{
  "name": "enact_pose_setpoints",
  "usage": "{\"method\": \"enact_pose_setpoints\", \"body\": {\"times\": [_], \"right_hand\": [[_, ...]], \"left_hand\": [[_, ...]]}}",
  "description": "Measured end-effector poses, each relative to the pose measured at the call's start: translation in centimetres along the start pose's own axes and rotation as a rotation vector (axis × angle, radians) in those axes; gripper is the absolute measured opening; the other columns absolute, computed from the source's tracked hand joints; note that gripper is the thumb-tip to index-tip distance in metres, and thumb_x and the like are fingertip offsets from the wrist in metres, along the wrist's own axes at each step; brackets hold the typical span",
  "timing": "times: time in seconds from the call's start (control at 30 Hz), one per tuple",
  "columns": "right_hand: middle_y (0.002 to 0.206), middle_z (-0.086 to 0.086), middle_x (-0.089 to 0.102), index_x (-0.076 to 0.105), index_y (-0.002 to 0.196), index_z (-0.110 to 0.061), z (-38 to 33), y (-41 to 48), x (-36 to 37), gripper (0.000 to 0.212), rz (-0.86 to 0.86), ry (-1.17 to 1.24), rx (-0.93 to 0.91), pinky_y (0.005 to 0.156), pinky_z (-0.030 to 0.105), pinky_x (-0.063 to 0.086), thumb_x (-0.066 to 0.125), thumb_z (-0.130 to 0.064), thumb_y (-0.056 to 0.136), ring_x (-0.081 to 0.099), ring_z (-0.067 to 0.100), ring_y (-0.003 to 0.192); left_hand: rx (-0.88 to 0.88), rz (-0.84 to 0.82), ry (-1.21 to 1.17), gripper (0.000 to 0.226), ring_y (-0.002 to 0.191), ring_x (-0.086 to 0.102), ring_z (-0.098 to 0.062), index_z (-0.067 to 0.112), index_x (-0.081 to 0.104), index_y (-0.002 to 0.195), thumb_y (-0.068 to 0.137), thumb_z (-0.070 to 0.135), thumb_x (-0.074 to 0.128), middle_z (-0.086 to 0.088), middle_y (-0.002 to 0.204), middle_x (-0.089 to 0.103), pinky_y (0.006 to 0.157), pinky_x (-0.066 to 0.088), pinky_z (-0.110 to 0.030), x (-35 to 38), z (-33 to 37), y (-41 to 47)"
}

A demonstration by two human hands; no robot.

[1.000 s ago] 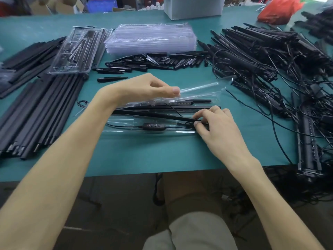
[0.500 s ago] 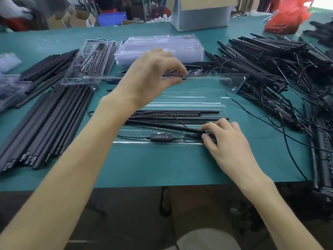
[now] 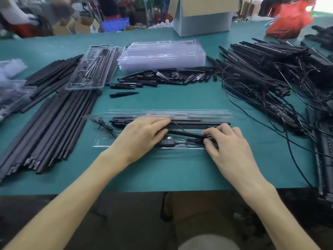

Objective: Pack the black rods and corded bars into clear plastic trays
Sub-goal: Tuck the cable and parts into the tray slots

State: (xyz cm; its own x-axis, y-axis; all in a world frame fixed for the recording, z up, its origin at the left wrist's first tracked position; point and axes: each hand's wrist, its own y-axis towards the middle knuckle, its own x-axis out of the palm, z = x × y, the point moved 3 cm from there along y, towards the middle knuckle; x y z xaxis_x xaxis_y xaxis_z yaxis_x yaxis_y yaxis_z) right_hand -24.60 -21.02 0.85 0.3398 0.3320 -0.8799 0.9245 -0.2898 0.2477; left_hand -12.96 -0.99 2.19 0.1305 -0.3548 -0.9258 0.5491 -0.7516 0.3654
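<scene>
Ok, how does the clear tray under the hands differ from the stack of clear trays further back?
The tray under the hands is a single one; the stack is many nested together. The single tray holds black bars and a corded controller; the stack looks empty. The left hand presses on the tray's contents and the right hand pinches a bar there; nothing touches the stack. Both are long clear plastic.
</scene>
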Motion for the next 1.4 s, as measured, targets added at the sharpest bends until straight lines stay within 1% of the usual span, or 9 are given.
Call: {"method": "enact_pose_setpoints", "body": {"times": [0.13, 0.33, 0.5, 0.67, 0.83, 0.97, 1.13, 1.3, 1.4], "right_hand": [[0.103, -0.007, 0.054, 0.067, 0.118, -0.025, -0.2, -0.1, 0.1, 0.023, 0.039, 0.028, -0.002, 0.088, 0.039, 0.044, 0.052, -0.03, 0.101, 0.043, 0.018, 0.101], [0.105, -0.005, 0.058, 0.066, 0.12, -0.024, -0.2, -1.1, 0.3, 0.023, 0.145, 0.105, 0.024, 0.088, 0.04, 0.046, 0.055, -0.026, 0.1, 0.045, 0.017, 0.102], [0.11, -0.002, 0.056, 0.065, 0.122, -0.02, -0.1, -1.5, 0.7, 0.024, 0.175, 0.159, 0.045, 0.088, 0.042, 0.049, 0.056, -0.025, 0.1, 0.043, 0.016, 0.107], [0.112, -0.004, 0.056, 0.058, 0.119, -0.018, -0.1, -1.7, 0.7, 0.021, 0.212, 0.184, 0.031, 0.091, 0.038, 0.045, 0.057, -0.023, 0.099, 0.044, 0.015, 0.108], [0.103, -0.001, 0.053, 0.059, 0.101, -0.014, 0.0, -1.5, 1.0, 0.01, 0.208, 0.093, 0.044, 0.084, 0.034, 0.041, 0.055, -0.023, 0.1, 0.041, 0.016, 0.099], [0.112, -0.002, 0.057, 0.063, 0.111, -0.014, -0.1, -1.5, 1.2, 0.018, 0.185, 0.04, 0.028, 0.085, 0.033, 0.039, 0.052, -0.025, 0.101, 0.046, 0.017, 0.105], [0.12, -0.002, 0.058, 0.064, 0.118, -0.014, -0.1, -1.5, 1.3, 0.024, 0.164, 0.037, 0.03, 0.09, 0.034, 0.039, 0.049, -0.025, 0.102, 0.048, 0.018, 0.111], [0.123, -0.001, 0.058, 0.062, 0.124, -0.014, -0.1, -1.6, 1.5, 0.027, 0.175, 0.031, 0.026, 0.091, 0.036, 0.04, 0.049, -0.024, 0.102, 0.051, 0.019, 0.112], [0.122, -0.001, 0.058, 0.06, 0.127, -0.016, -0.1, -1.7, 1.6, 0.029, 0.184, 0.035, 0.022, 0.09, 0.035, 0.038, 0.049, -0.023, 0.102, 0.051, 0.018, 0.111]], "left_hand": [[-0.116, -0.004, -0.15, 0.034, 0.126, 0.06, -0.014, 0.022, 0.065, 0.134, 0.1, 0.021, 0.06, 0.006, 0.135, 0.064, 0.107, 0.047, -0.041, 0.4, -0.3, -0.3], [-0.312, 0.135, -0.351, 0.021, 0.112, 0.066, -0.004, 0.025, 0.078, 0.112, 0.093, 0.026, 0.071, 0.01, 0.116, 0.073, 0.105, 0.049, -0.036, 0.7, -0.6, -0.1], [-0.364, 0.133, -0.361, 0.018, 0.11, 0.067, -0.006, 0.029, 0.078, 0.109, 0.092, 0.028, 0.072, 0.013, 0.111, 0.075, 0.103, 0.049, -0.038, 1.2, -0.6, 0.1], [-0.424, 0.088, -0.405, 0.018, 0.117, 0.063, -0.015, 0.037, 0.076, 0.109, 0.093, 0.032, 0.07, 0.017, 0.114, 0.073, 0.106, 0.046, -0.042, 1.4, -0.9, 0.0], [-0.382, 0.047, -0.414, 0.012, 0.119, 0.062, -0.014, 0.036, 0.075, 0.099, 0.095, 0.027, 0.067, 0.023, 0.116, 0.07, 0.107, 0.045, -0.045, 1.4, -0.6, 0.3], [-0.346, 0.038, -0.399, 0.018, 0.12, 0.062, -0.011, 0.031, 0.076, 0.106, 0.097, 0.02, 0.065, 0.02, 0.117, 0.071, 0.107, 0.046, -0.041, 1.5, -0.5, 0.4], [-0.311, 0.05, -0.454, 0.019, 0.116, 0.063, -0.005, 0.026, 0.079, 0.103, 0.097, 0.014, 0.065, 0.019, 0.115, 0.072, 0.105, 0.048, -0.038, 1.3, -0.4, 0.6], [-0.335, 0.035, -0.481, 0.022, 0.115, 0.064, -0.011, 0.029, 0.079, 0.101, 0.098, 0.014, 0.064, 0.021, 0.109, 0.073, 0.105, 0.047, -0.041, 1.4, -0.2, 0.7], [-0.332, -0.012, -0.427, 0.02, 0.117, 0.061, -0.011, 0.037, 0.076, 0.103, 0.097, 0.021, 0.065, 0.027, 0.109, 0.071, 0.106, 0.045, -0.039, 1.3, -0.3, 0.7]]}}
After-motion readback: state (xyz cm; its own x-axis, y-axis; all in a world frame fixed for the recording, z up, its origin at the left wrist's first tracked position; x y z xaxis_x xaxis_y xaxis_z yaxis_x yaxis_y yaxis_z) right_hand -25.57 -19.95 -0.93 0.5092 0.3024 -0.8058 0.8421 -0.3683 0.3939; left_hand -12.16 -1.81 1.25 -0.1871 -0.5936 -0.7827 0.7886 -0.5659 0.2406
